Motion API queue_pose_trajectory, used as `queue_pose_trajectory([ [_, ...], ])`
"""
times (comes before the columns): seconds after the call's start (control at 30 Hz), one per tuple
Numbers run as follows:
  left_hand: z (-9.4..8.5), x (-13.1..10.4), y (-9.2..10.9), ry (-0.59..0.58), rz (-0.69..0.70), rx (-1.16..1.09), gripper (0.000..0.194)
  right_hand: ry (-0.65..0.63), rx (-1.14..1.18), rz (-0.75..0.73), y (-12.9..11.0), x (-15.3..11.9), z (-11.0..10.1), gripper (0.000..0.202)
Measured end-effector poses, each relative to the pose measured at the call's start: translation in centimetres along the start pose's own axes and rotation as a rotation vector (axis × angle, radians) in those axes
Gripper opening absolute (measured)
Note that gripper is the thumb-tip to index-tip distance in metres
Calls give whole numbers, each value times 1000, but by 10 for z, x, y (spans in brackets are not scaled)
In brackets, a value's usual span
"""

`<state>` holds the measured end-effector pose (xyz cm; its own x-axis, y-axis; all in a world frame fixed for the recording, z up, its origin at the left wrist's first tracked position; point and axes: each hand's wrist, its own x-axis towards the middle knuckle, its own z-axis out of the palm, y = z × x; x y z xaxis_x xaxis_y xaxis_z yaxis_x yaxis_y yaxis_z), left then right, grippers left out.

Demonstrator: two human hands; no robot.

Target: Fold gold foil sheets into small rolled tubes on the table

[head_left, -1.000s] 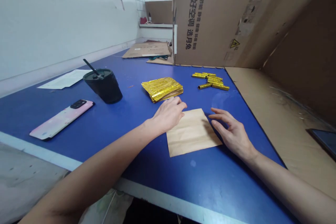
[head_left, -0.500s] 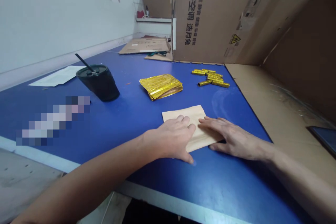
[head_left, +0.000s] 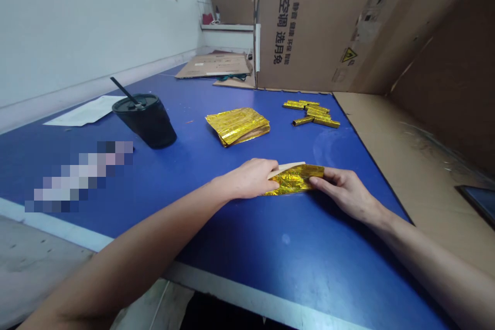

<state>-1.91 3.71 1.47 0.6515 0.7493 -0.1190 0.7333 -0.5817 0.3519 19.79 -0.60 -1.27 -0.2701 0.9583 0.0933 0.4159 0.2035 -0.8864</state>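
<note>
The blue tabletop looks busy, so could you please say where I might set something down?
A bare patch lies between the held gold sheet and the tabletop's near edge; another, save for specks, between the dark cup and gold stack. It is crowded at the sheet, gripped by the left hand and right hand, and where the gold rolls cluster.

A blue table carries a gold stack just beyond my left hand, gold rolls beyond my right hand; left of my left hand, a cup, paper and something blurred.
</note>
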Motion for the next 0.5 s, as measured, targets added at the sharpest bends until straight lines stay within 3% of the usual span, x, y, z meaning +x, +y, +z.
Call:
queue_pose_trajectory([
  [0.17, 4, -1, 1, 98, -186, 122, 51, 18, 48, 54, -1, 1, 1, 25],
  [0.33, 5, 1, -2, 158, -130, 269, 56, 26, 17, 84, 1, 1, 1, 22],
  [0.5, 6, 5, -8, 82, -131, 200, 63, 6, -81, 21, 4, 0, 0, 19],
])
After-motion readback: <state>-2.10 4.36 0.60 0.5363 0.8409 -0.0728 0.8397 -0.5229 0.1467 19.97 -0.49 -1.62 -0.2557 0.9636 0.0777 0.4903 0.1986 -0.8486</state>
